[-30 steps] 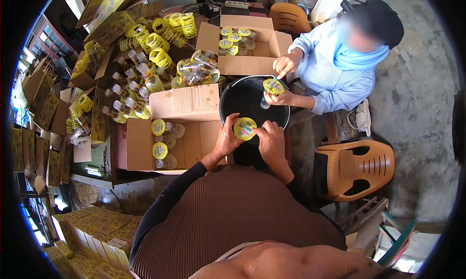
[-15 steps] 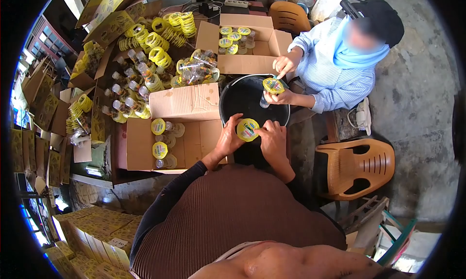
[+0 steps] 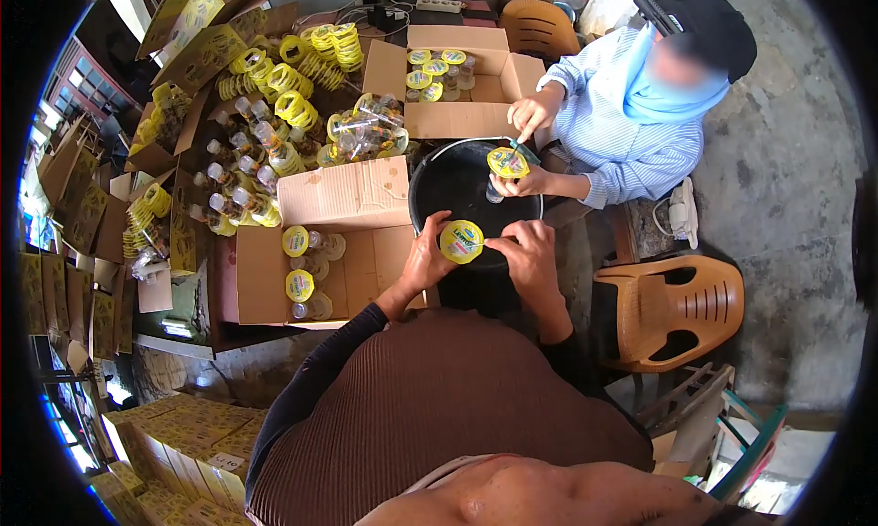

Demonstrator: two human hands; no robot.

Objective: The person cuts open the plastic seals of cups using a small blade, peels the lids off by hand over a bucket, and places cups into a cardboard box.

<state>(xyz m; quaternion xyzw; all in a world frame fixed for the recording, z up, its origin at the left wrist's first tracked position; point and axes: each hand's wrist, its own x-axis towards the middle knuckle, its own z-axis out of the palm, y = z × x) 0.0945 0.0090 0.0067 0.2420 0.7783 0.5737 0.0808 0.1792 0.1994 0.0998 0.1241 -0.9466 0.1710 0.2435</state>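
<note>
My left hand point(image 3: 428, 256) is closed around a cup with a round yellow printed lid point(image 3: 462, 241), held over the black bucket point(image 3: 428, 192). The cup's body is hidden below the lid. My right hand point(image 3: 530, 256) is pinched at the lid's right edge. A thin pale sliver shows at its fingertips, too small to name. Across the bucket, a co-worker's hand point(image 3: 523, 182) holds another yellow-lidded cup point(image 3: 508, 163), and the other hand point(image 3: 534, 112) has a small greenish tool at that lid.
An open carton point(image 3: 370, 270) on my left holds several yellow-lidded cups; a second carton point(image 3: 439, 119) stands behind. Bottles point(image 3: 247, 165) and yellow ring-shaped lid scraps point(image 3: 294, 110) pile up on the left. An orange chair point(image 3: 672, 311) stands right.
My right hand has drawn slightly right from the lid, and its fingers now pinch at the edge. The lid sits a little further left. The co-worker's upper hand has shifted slightly.
</note>
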